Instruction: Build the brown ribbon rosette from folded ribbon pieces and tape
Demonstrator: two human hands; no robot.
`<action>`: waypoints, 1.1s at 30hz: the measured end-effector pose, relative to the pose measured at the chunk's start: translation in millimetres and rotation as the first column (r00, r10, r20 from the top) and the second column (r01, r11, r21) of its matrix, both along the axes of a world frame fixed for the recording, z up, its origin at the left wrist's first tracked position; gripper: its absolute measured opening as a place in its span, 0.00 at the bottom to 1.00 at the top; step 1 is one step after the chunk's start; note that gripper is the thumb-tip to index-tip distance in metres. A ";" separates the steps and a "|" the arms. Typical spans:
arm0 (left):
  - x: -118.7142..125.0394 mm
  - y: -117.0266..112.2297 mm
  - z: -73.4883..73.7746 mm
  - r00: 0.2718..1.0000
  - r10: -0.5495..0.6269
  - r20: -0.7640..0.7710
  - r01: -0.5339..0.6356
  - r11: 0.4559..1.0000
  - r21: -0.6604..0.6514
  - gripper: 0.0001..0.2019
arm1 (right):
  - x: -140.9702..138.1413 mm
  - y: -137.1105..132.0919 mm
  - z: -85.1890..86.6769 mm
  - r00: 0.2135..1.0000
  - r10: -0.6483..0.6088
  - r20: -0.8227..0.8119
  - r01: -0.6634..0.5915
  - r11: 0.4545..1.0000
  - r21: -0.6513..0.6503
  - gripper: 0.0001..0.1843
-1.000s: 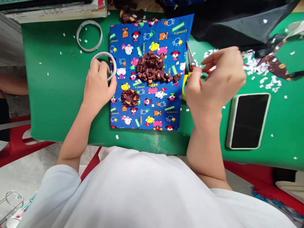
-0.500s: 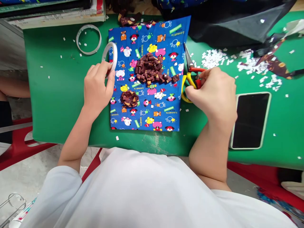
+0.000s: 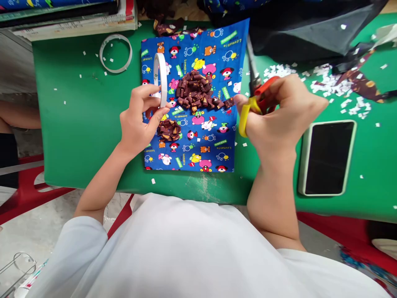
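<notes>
My left hand (image 3: 140, 118) pinches a roll of white tape (image 3: 163, 80) on edge, above the left side of a blue cartoon-print cloth (image 3: 214, 159). In my right hand (image 3: 276, 111) are scissors (image 3: 253, 76) with red and yellow handles, fingers in the loops and blades pointing away from me. On the cloth lies a larger heap of small dark brown patterned pieces (image 3: 195, 89). A smaller brown cluster (image 3: 169, 130) sits nearer me, just below the tape.
An empty tape ring (image 3: 115, 54) lies on the green table (image 3: 77, 136) at left. White paper bits (image 3: 331, 85) are scattered at right, behind a phone (image 3: 328, 157). Black fabric (image 3: 304, 33) and a stack of books (image 3: 77, 22) are at the back.
My left hand has moved right with the tape, over the cloth. My right hand has lifted the scissors and turned them so the blades point more straight away from me.
</notes>
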State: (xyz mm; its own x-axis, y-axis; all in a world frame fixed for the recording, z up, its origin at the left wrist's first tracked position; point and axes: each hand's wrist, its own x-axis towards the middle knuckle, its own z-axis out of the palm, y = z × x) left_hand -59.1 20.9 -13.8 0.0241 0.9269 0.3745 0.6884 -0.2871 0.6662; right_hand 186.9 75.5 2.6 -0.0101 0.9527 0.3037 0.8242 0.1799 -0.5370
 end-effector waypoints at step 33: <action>0.7 -1.5 -10.4 0.978 -0.196 -0.068 0.202 0.975 0.097 0.16 | -11.5 -14.0 -10.0 0.885 0.367 0.286 -0.339 0.930 -0.143 0.27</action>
State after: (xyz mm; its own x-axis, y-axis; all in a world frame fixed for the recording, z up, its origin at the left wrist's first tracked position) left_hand -58.4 19.5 -24.2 0.2282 0.8581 0.4599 0.6467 -0.4867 0.5873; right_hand 175.4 61.5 -7.4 -0.4289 0.8910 0.1485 0.8393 0.4539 -0.2991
